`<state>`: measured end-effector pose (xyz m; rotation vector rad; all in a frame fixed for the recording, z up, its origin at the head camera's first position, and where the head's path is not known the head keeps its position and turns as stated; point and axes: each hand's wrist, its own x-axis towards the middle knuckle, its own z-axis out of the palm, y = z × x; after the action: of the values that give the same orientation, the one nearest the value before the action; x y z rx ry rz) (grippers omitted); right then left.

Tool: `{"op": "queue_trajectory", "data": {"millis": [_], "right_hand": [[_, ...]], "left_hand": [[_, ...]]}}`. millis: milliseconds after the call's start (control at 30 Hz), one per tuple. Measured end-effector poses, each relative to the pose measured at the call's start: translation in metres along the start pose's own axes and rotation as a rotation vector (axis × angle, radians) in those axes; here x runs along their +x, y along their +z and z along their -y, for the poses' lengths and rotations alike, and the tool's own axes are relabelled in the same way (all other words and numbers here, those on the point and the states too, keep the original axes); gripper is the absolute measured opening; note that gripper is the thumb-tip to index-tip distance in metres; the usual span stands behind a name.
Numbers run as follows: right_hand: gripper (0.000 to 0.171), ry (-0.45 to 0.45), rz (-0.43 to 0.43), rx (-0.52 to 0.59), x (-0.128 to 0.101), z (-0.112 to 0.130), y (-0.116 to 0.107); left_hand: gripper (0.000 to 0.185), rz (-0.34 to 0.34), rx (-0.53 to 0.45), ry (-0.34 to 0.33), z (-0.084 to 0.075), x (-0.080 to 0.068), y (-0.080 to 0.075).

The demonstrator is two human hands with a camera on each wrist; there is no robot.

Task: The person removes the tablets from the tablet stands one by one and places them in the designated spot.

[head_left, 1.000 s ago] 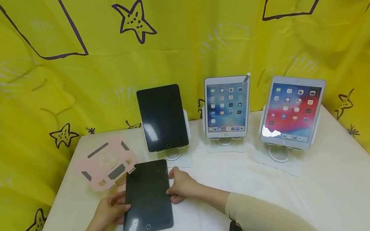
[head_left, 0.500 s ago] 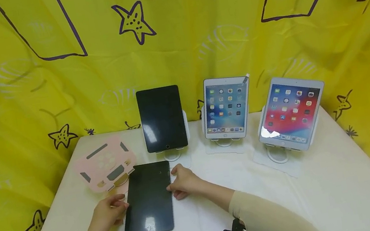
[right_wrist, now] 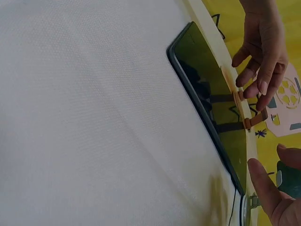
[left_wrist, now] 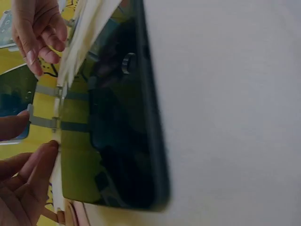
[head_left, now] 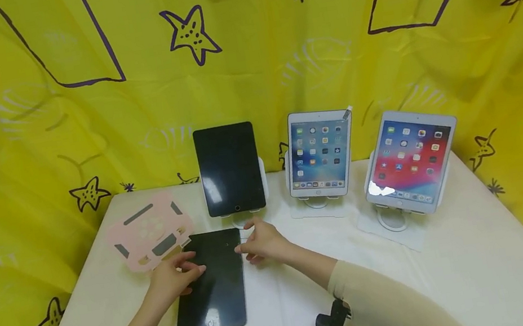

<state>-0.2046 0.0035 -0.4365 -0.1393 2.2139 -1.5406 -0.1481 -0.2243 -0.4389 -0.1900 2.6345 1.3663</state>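
Head view, left hand [head_left: 173, 279] over dark tablet [head_left: 212, 290]

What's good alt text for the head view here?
A person's left hand rests on a dark-screened tablet lying flat on a white table, with the right hand at its upper right edge. Beside it lies a pink stand; behind, three tablets sit on stands, one dark and two lit, against a yellow curtain.

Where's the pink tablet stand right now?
In the head view the pink tablet stand sits empty at the table's left rear, just left of the dark tablet lying flat and beside the left hand.
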Motion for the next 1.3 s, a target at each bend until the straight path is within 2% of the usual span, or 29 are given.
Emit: {"op": "queue_trajectory", "data": {"millis": [200, 367, 500, 667, 800, 900, 1067, 1167, 1300], "right_hand": [[0.065, -0.071, -0.020, -0.030, 0.002, 0.005, -0.010], [0.062, -0.216, -0.080, -0.081, 0.003, 0.007, -0.017], [0.064, -0.305, -0.114, -0.058, 0.004, 0.007, -0.019], [0.076, -0.390, -0.188, -0.018, 0.007, 0.007, -0.021], [0.087, -0.464, -0.309, -0.035, 0.014, 0.006, -0.022], [0.092, -0.478, -0.376, -0.061, 0.019, 0.005, -0.025], [0.102, -0.448, -0.446, -0.091, 0.028, 0.002, -0.030], [0.105, -0.461, -0.482, -0.126, 0.032, 0.004, -0.033], [0.106, -0.484, -0.519, -0.188, 0.038, 0.008, -0.036]], "left_hand": [[0.079, 0.064, 0.019, -0.005, -0.015, 0.008, -0.001], [0.089, 0.086, -0.091, 0.075, -0.023, 0.017, -0.002], [0.094, 0.070, -0.138, 0.160, -0.026, 0.024, 0.001], [0.092, -0.046, -0.157, 0.235, -0.029, 0.031, 0.008], [0.092, -0.156, -0.234, 0.285, -0.034, 0.038, 0.012], [0.093, -0.201, -0.291, 0.335, -0.040, 0.044, 0.012], [0.091, -0.283, -0.225, 0.407, -0.051, 0.056, 0.013], [0.089, -0.328, -0.165, 0.422, -0.057, 0.066, 0.013], [0.089, -0.350, -0.153, 0.432, -0.064, 0.076, 0.013]]}}
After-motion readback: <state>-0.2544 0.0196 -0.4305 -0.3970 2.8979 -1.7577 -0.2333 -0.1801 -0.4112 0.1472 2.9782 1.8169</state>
